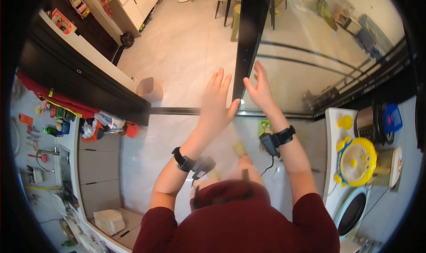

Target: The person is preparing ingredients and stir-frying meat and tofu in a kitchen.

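My left hand [217,101] is raised in front of the doorway, its fingers spread and nothing in it. To its right, my right hand [261,90] holds nothing either; its thumb stands apart from its fingers. Between the two hands runs the upright black frame [248,36] of a sliding glass door. Behind my right hand lies the door's glass panel [309,63]. Whether a fingertip touches the frame or glass, I cannot tell. Each wrist carries a black strap with a small device, the left one [194,165] and the right one [277,140].
A floor track [176,111] crosses the doorway. Beyond it stands a pale waste bin [150,89]. On the right counter are a yellow fan [356,161] and a cooker [366,121]. A green basket [265,126] sits on the floor. Cabinets [99,173] line the left.
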`<action>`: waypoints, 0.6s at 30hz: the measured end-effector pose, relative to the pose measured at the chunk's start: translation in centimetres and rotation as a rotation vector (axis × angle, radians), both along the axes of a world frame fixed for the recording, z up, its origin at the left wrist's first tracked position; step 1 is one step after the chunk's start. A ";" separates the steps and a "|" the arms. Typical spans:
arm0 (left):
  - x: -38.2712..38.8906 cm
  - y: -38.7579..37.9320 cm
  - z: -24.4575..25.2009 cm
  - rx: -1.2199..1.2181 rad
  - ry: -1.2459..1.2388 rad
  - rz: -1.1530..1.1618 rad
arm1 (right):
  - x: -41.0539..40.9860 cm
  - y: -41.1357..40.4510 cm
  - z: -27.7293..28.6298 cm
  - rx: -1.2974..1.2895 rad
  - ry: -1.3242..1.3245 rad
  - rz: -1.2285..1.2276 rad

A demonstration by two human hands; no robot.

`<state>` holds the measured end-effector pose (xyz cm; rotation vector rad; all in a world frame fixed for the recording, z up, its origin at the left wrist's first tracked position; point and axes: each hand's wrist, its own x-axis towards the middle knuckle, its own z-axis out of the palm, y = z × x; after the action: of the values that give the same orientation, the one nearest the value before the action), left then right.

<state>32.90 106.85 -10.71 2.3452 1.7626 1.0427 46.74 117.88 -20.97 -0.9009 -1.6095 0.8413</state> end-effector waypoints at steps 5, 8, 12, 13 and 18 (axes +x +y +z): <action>1.0 7.2 -2.3 -0.023 0.030 0.033 | -0.6 5.1 -1.3 0.093 -0.062 0.053; 0.9 9.7 -3.5 -0.108 -0.021 0.048 | -0.5 6.0 -1.4 0.117 -0.073 0.130; 1.8 11.6 -3.7 -0.124 -0.083 0.071 | 1.0 7.1 -1.1 0.102 -0.060 0.211; 1.6 11.9 -3.7 -0.123 -0.080 0.092 | 1.2 7.3 -0.9 0.093 -0.043 0.231; 0.7 12.6 -3.8 -0.154 -0.094 0.116 | 1.4 7.9 -1.1 0.040 -0.028 0.333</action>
<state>33.64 119.46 -14.47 2.0927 1.8899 0.9740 48.17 125.75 -22.04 -0.6260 -1.8235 1.0235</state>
